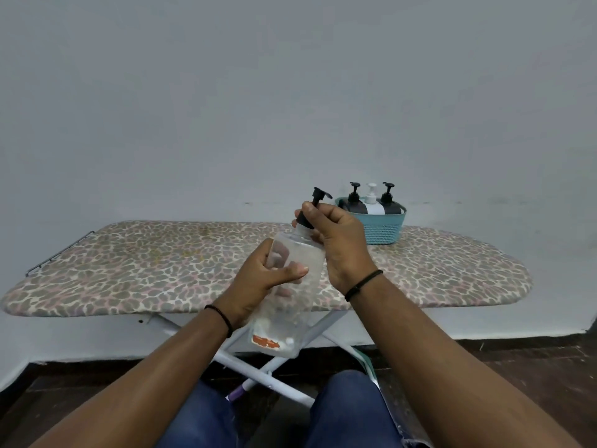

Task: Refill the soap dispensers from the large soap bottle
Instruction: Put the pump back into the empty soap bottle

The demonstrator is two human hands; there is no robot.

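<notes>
The ironing board (129,270), covered in a leopard-print cloth, spans the middle of the view and serves as the surface, with its white folding legs (258,363) crossing beneath at about 6 o'clock. In front of it, held in the air above the person's lap and clear of the surface, is a clear soap bottle (290,286), tilted so its neck leans toward 1 o'clock and its base, with an orange label, points toward 7 o'clock. The left hand (258,282) grips the bottle's body from the 9 o'clock side, fingers curled behind the clear plastic and thumb lying across the front. The black pump cap (315,205) sits at the bottle's upper end, and the right hand (336,237) is closed around its collar from the 3 o'clock side, fingers wrapped about the neck. Farther right, toward 1 o'clock on the surface, a teal basket (382,231) holds three pump dispensers (371,202), two dark and one white between them.
</notes>
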